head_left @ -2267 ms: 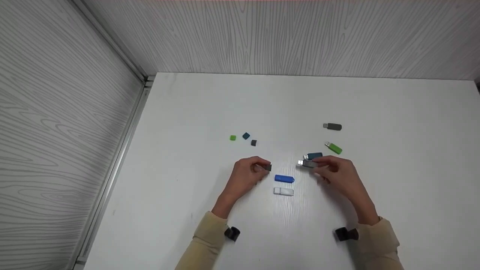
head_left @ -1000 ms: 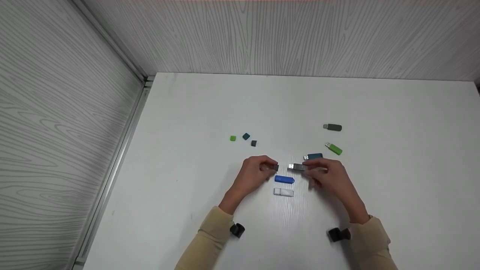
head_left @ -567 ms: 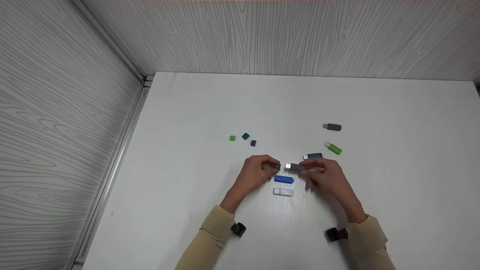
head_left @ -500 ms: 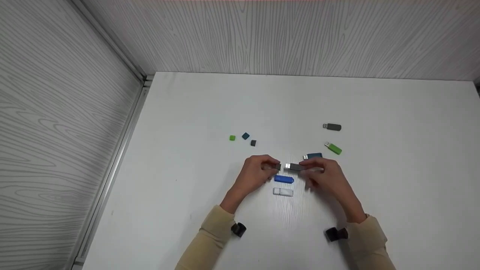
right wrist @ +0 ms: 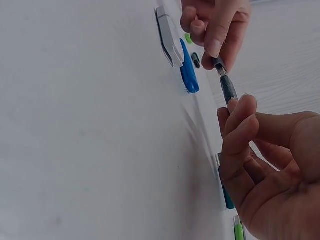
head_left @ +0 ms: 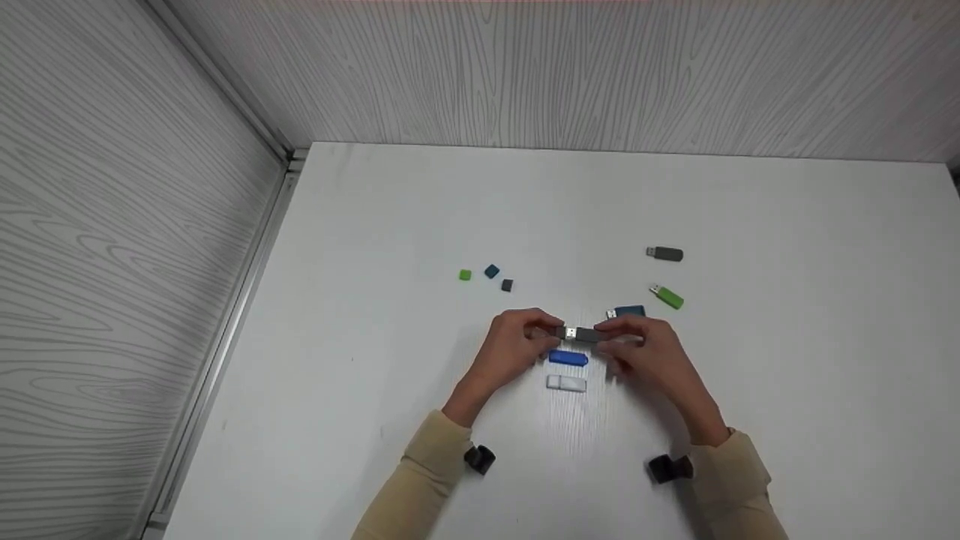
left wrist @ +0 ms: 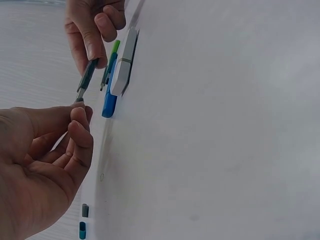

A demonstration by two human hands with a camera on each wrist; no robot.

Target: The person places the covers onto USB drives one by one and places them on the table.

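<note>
Between thumb and fingertips my right hand [head_left: 651,349] pinches a dark grey USB stick [head_left: 587,335], its metal plug pointing left. My left hand [head_left: 511,343] pinches a small dark grey cap [right wrist: 217,62], largely covered by the fingertips. The plug's tip meets the cap's mouth, and a short length of bare metal shows between cap and body. Just below the held pair lies a blue USB stick [head_left: 568,358], with a white USB stick [head_left: 566,383] nearer me. A teal USB stick [head_left: 627,312], its plug bare, lies right behind my right fingertips.
Uncapped green [head_left: 667,296] and grey [head_left: 665,254] USB sticks lie at the back right of the white table [head_left: 375,247]. Loose green [head_left: 465,275], teal [head_left: 492,271] and grey caps [head_left: 508,286] lie back left. A panelled wall [head_left: 217,225] runs along the left side.
Both hands have come together, the right moving left and the left slightly right. The gap between plug and cap has closed, and less bare metal shows. The things on the table have stayed put.
</note>
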